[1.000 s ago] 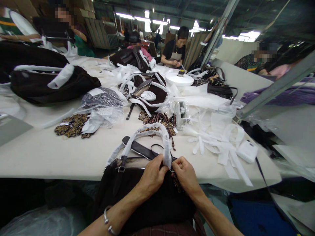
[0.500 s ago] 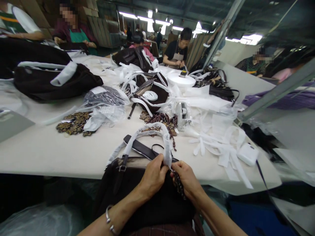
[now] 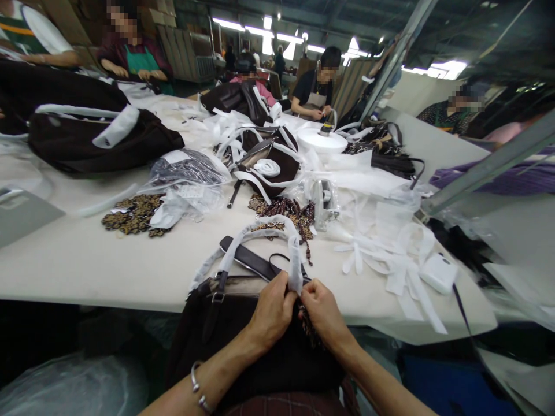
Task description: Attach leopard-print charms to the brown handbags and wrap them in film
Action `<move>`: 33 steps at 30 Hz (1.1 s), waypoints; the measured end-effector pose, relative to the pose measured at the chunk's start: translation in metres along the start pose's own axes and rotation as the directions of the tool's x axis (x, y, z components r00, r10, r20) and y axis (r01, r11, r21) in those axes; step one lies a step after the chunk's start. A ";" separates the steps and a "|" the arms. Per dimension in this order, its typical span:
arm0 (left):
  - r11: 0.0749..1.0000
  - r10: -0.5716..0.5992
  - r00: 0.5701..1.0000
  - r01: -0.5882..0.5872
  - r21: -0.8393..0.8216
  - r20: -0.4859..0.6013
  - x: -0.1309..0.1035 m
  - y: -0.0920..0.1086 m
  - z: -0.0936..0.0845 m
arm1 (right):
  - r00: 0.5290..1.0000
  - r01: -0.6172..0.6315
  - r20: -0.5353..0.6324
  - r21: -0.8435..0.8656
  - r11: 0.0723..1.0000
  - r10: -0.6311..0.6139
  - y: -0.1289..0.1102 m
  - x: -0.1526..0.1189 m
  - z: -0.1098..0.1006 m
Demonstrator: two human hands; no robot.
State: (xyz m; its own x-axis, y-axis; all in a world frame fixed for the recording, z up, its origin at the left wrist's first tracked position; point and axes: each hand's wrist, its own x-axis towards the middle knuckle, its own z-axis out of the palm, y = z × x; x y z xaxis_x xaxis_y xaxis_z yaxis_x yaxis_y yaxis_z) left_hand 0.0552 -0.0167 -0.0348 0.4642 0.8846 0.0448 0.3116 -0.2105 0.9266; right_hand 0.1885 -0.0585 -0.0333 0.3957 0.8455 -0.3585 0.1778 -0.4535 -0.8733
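A dark brown handbag [image 3: 255, 346] leans upright against the table's front edge, its handles [image 3: 293, 254] wrapped in white film. My left hand [image 3: 275, 306] is closed on the lower right end of the wrapped handle. Right beside it, my right hand [image 3: 321, 309] is pinched at the handle's base; the small part between its fingertips is hidden. A beaded charm [image 3: 309, 326] hangs below the right fingers, against the bag's front. A dark zipped strip [image 3: 245, 258] lies across the bag's opening, behind the handle.
Beaded charms [image 3: 288, 216] lie beyond the bag, with a plastic bag [image 3: 186, 173] to their left. White strips [image 3: 390, 260] and a white box [image 3: 439, 271] are at the right. Other bags [image 3: 102, 138] sit farther back. Several people work around the table [image 3: 108, 271].
My right hand has shifted slightly left and up, closer to my left hand, and its fingers have curled in more. The view has moved a little.
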 end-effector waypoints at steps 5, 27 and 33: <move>1.000 -0.016 1.000 0.016 -0.002 0.004 -0.001 -0.001 0.000 | 0.992 -0.083 0.096 0.059 0.995 0.077 0.002 -0.007 0.004; 0.978 -0.190 0.917 0.208 -0.015 0.351 -0.033 0.026 -0.042 | 0.823 -0.357 0.542 0.256 0.899 0.173 -0.031 -0.065 -0.036; 0.844 -0.304 0.800 0.478 -0.243 0.517 -0.036 0.009 -0.022 | 0.860 0.145 0.510 -0.310 0.939 0.036 -0.037 -0.075 -0.043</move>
State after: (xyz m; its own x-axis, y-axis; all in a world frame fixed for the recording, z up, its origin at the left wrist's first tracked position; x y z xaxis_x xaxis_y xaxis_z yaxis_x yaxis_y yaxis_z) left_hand 0.0227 -0.0417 -0.0197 0.7051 0.5571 -0.4387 0.2830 0.3463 0.8944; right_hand 0.1915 -0.1171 0.0400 -0.1127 0.8543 -0.5074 0.5041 -0.3909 -0.7701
